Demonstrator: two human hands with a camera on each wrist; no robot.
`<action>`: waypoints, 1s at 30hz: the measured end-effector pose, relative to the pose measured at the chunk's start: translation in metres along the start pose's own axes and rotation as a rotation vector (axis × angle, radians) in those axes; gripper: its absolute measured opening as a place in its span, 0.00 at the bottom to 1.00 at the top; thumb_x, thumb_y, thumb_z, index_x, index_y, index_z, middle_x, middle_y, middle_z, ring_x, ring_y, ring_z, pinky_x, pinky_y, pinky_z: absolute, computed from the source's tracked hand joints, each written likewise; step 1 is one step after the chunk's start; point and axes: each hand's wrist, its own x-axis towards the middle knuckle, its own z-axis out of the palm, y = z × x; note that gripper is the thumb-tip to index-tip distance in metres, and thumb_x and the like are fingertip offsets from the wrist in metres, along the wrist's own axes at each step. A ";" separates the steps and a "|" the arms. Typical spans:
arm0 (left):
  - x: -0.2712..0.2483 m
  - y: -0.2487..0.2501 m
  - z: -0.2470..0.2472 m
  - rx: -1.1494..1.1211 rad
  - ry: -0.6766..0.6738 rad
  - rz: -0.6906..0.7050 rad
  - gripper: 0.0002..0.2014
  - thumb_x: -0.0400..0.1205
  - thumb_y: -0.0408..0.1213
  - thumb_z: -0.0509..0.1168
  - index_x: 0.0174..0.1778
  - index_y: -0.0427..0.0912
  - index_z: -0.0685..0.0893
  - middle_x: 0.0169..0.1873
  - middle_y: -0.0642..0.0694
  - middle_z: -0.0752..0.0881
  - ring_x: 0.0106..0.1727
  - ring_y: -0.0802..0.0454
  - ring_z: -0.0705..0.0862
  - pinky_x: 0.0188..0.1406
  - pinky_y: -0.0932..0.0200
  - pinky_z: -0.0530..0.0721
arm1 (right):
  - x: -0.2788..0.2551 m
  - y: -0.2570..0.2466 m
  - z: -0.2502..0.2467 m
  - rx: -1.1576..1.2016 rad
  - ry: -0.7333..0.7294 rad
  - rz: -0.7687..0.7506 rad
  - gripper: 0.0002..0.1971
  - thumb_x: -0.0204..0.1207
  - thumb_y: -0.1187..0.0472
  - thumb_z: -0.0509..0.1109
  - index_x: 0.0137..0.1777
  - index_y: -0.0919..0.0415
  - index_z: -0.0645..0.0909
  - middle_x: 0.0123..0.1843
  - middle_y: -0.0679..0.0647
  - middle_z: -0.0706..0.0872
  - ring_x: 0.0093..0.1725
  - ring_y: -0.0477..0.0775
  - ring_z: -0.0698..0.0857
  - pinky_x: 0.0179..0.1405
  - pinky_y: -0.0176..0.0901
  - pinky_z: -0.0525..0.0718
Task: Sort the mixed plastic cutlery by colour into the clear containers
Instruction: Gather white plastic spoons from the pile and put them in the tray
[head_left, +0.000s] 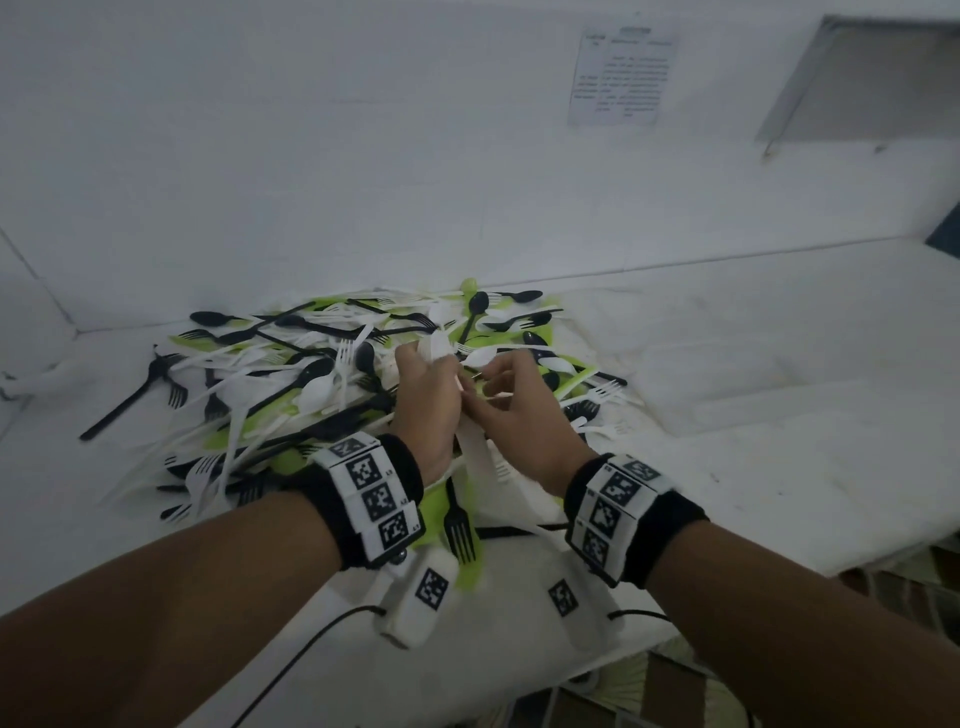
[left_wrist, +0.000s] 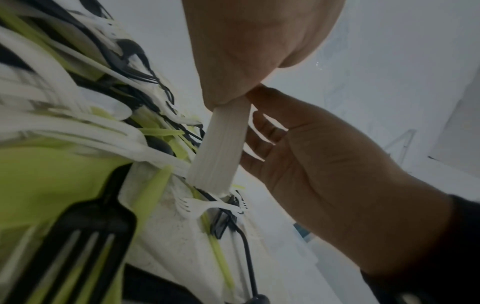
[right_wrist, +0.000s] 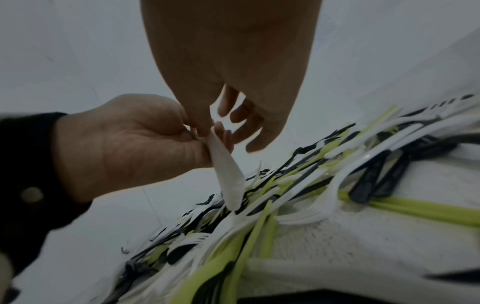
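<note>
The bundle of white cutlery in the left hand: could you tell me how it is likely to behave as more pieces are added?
Held by the left hand, the bundle of white cutlery looks stiff and probably light. Its smooth, parallel handles may slide past each other unless the grip stays firm. The right hand is at its top, likely steadying it.

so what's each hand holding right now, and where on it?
Left hand grips a bunch of white cutlery around its upper part. Right hand touches the bunch's top; whether it pinches it cannot be told.

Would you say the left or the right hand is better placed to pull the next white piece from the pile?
Probably the right hand: its fingers look free, whereas the left hand grips a bundle of white cutlery above the pile.
</note>
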 end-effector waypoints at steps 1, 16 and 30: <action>-0.003 0.002 0.003 0.000 -0.010 0.014 0.17 0.84 0.27 0.57 0.68 0.42 0.69 0.46 0.38 0.78 0.43 0.47 0.79 0.38 0.50 0.81 | -0.003 -0.002 -0.003 0.040 -0.036 0.109 0.18 0.78 0.45 0.76 0.57 0.55 0.76 0.53 0.56 0.86 0.51 0.56 0.88 0.55 0.62 0.90; 0.021 -0.003 0.074 0.493 -0.306 0.274 0.09 0.84 0.31 0.69 0.56 0.49 0.81 0.56 0.46 0.86 0.54 0.51 0.86 0.55 0.55 0.85 | 0.018 0.029 -0.150 -0.768 -0.038 -0.100 0.19 0.88 0.39 0.57 0.71 0.48 0.77 0.58 0.53 0.83 0.57 0.57 0.80 0.60 0.59 0.79; 0.047 -0.089 0.256 1.489 -0.498 0.503 0.13 0.76 0.47 0.71 0.51 0.51 0.76 0.50 0.53 0.77 0.55 0.46 0.72 0.61 0.41 0.77 | 0.081 0.134 -0.355 -0.823 -0.418 0.008 0.14 0.82 0.45 0.73 0.66 0.44 0.87 0.57 0.49 0.82 0.57 0.52 0.82 0.61 0.48 0.79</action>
